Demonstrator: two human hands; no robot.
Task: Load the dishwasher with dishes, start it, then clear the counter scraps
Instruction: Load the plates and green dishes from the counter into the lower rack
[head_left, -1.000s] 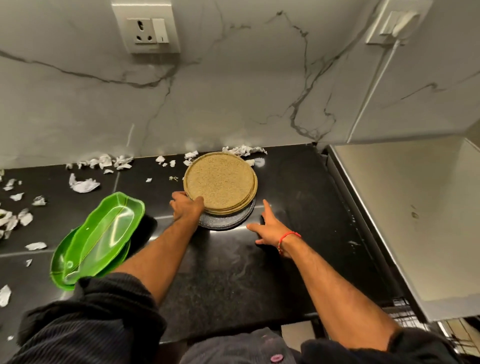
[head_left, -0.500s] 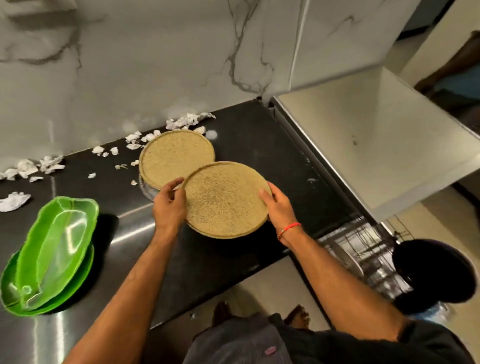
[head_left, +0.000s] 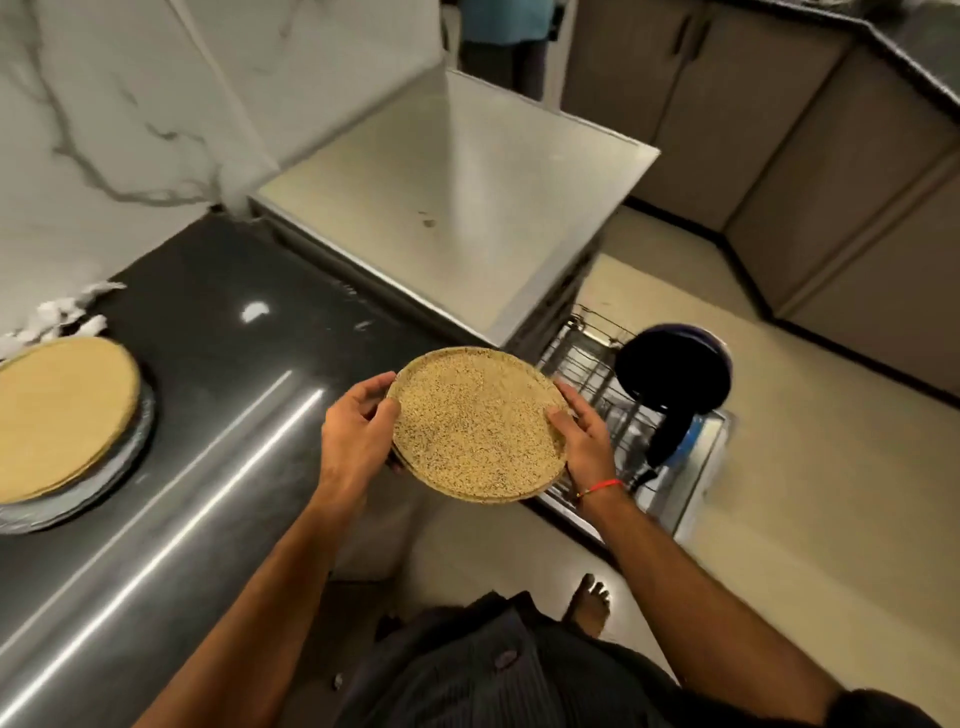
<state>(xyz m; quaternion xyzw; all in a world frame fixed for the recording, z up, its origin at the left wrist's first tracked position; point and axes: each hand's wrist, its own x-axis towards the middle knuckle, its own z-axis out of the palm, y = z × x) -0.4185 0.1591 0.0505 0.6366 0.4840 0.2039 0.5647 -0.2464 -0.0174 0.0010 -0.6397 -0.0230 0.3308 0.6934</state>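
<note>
Black counter (head_left: 218, 374) bears plate stack (head_left: 62, 415), paper scraps (head_left: 57, 314).

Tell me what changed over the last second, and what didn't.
Both hands, left hand and right hand, took a speckled plate off the stack and carried it right, off the counter toward the open dishwasher rack. The stack stayed on the counter.

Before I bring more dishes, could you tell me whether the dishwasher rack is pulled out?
Out: the wire rack projects over the floor, a dark pan in it.
</note>
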